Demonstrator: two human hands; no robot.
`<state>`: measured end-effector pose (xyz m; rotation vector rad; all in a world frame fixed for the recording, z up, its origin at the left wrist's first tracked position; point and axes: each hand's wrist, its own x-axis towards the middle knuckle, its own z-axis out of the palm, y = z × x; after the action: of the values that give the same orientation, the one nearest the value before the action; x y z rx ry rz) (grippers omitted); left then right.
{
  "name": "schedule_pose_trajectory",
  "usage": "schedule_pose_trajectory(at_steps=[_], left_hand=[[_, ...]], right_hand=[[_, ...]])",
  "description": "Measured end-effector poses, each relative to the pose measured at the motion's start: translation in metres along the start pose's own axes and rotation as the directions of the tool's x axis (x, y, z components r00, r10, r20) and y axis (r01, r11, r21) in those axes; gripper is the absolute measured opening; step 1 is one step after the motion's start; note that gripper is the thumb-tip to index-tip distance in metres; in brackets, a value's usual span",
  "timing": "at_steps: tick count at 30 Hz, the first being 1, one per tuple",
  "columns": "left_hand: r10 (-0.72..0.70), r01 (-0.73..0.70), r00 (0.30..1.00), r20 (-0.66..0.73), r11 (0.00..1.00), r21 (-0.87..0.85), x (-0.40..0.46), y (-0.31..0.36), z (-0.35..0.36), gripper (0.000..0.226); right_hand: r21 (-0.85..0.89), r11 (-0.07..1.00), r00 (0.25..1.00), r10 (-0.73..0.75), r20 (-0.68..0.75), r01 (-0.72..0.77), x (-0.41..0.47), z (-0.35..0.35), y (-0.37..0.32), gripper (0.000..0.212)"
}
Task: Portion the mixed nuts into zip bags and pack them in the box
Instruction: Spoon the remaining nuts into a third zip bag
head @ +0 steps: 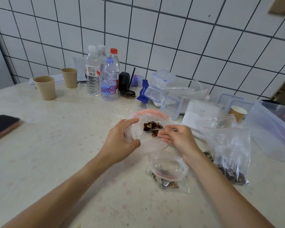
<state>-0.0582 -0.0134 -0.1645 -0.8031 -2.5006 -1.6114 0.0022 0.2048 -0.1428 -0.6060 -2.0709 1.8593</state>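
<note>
A dark phone [2, 126] lies at the left edge of the table [56, 162], partly cut off by the frame. Two brown paper cups [45, 88] stand toward the back left corner, with a cluster of water bottles [103, 74] beside them along the tiled wall.

Near the middle of the table, the left hand [120, 140] reaches in with its forearm angled up from the lower left. Its fingers and thumb curl round the near rim of an open zip bag [138, 129], holding the mouth wide. Inside lies a small pile of mixed nuts [150, 126].

The right hand [176, 137] comes in from the lower right, palm turned partly up, fingers pinching the handle of a spoon [152, 130] whose bowl sits among the nuts. How far the handle runs under the fingers cannot be made out.

Below the right wrist lies a filled bag [167, 178], blurred. Just right of it, a larger bag of nuts [229, 162] rests toward the right edge. Behind, clear lidded boxes [161, 86] sit jumbled under plastic, their outlines hard to separate.
</note>
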Motion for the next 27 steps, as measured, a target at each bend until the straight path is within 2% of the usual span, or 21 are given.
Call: schedule_pose_trajectory(at_steps=[9, 23, 27], left_hand=[[-0.01, 0.01, 1.0, -0.005, 1.0, 0.001, 0.001, -0.003, 0.001, 0.069], [0.012, -0.01, 0.999, -0.033, 0.998, 0.067, 0.0, -0.004, 0.0, 0.068], [0.08, -0.074, 0.995, -0.052, 0.99, 0.116, -0.001, -0.001, -0.002, 0.065]], right_hand=[[-0.043, 0.999, 1.0, -0.013, -0.004, 0.013, 0.002, 0.004, -0.002, 0.015], [0.148, 0.985, 0.997, 0.083, 0.007, -0.083, -0.007, -0.014, -0.004, 0.015], [0.146, 0.988, 0.998, 0.057, 0.009, -0.058, -0.02, -0.029, -0.009, 0.018]])
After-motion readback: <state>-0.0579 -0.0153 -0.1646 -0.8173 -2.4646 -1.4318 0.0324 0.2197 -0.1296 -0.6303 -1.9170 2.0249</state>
